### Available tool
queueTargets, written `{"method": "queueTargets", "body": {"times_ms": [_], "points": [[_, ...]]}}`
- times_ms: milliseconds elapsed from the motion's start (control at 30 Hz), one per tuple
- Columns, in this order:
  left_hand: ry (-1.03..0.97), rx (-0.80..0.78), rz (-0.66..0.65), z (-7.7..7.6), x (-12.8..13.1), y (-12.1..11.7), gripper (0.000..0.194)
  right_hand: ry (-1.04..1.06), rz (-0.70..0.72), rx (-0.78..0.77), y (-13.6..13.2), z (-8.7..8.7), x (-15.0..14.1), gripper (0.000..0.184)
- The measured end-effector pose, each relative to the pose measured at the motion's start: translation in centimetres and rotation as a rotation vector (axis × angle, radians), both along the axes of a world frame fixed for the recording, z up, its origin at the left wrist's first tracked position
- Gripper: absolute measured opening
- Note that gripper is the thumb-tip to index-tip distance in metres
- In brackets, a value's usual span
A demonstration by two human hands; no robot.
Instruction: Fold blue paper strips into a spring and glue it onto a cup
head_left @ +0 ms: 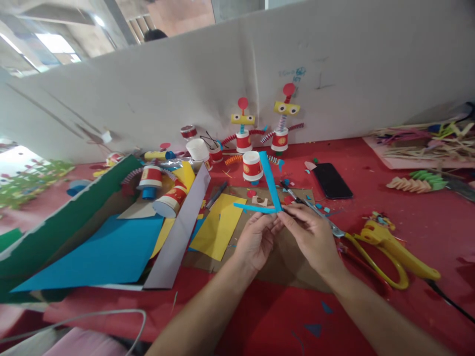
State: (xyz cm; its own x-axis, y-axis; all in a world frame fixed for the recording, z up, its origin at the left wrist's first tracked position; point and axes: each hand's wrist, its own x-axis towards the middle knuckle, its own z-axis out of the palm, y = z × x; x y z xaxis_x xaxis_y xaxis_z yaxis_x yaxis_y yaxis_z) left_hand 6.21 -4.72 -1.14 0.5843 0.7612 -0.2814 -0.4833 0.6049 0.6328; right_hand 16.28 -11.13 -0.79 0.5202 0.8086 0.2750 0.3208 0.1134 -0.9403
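We hold two narrow blue paper strips in an L, one long strip (270,180) running away from us and a shorter-looking one (252,207) lying off to the left, their ends meeting at the corner between our fingertips. Our left hand (254,242) is nearly closed, thumb and forefinger on the corner with the other fingers curled loosely beneath. Our right hand (315,240) pinches the same corner from the other side, thumb nearest us. The strips are raised above a brown cardboard sheet (289,267) on the red-covered counter (345,158).

We judge this to be the opening stage of a concertina fold: the ends are set crosswise, and we see no stack of pleats. Whether glue joins them, we cannot tell. The next move seems to call for one hand keeping the corner square and flat while the other turns a strip over it and creases it along the edge.

Just beyond the strips stands a red-and-white paper cup (252,168) with pleated arms but no head. Behind it, two cup figures (244,141) (279,141) have pleated necks and yellow heads. Scissors (337,231) and a yellow glue gun (411,259) lie to our right, the scissors just beside our right hand.
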Motion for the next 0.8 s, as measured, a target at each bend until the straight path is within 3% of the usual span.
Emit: {"method": "queueTargets", "body": {"times_ms": [233, 533, 800], "points": [[0.004, 0.096, 0.01, -0.3, -0.1, -0.1, 0.018, -0.1, -0.017, 0.012, -0.1, -0.1, 0.2, 0.021], [-0.101, -0.081, -0.002, -0.2, -0.3, 0.3, 0.019, -0.442, -0.085, 0.187, -0.6, -0.4, -0.8, 0.024], [-0.109, -0.148, -0.003, 0.2, 0.0, 0.1, 0.017, -0.551, -0.119, 0.279, -0.4, -0.8, -0.8, 0.022]]}}
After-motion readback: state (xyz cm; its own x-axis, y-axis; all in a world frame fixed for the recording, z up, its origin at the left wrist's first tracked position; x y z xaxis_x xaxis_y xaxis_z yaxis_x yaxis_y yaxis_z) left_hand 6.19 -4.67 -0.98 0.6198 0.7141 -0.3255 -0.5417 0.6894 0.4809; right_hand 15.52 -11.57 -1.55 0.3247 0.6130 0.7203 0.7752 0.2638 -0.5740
